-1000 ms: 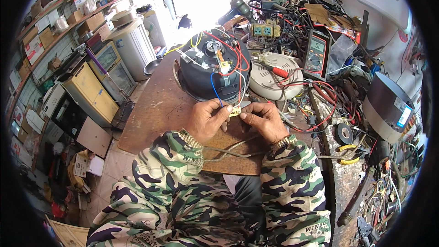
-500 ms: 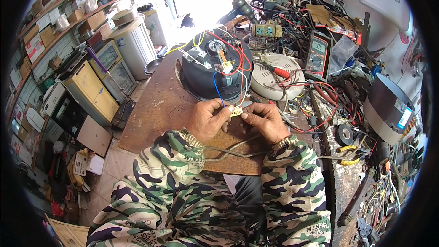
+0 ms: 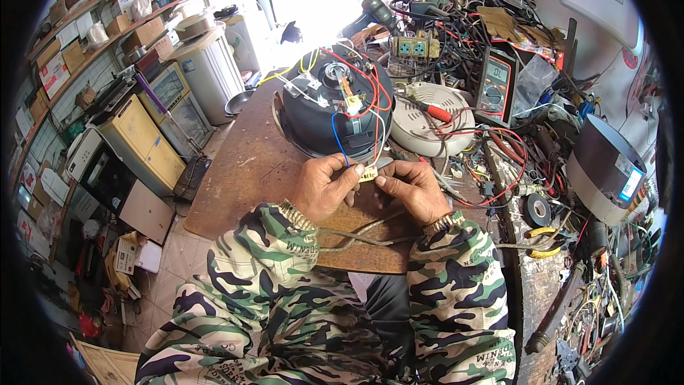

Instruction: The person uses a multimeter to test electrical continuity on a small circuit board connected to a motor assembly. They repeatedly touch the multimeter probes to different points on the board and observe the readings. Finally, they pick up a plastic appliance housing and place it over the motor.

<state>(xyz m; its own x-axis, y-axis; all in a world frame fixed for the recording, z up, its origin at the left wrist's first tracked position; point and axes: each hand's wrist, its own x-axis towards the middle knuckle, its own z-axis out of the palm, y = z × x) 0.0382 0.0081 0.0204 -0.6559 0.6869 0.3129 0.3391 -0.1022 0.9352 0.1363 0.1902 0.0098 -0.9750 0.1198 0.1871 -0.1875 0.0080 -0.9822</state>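
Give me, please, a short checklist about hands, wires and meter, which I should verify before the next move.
1. Small pale part held: ok, between left hand and right hand.
2. Blue wire reaching left hand: ok.
3. Wire joints at the part: cannot tell, too small.
4. Multimeter screen facing you: ok.
5. Brown cable clear of sleeves: not ok, it disappears under both.
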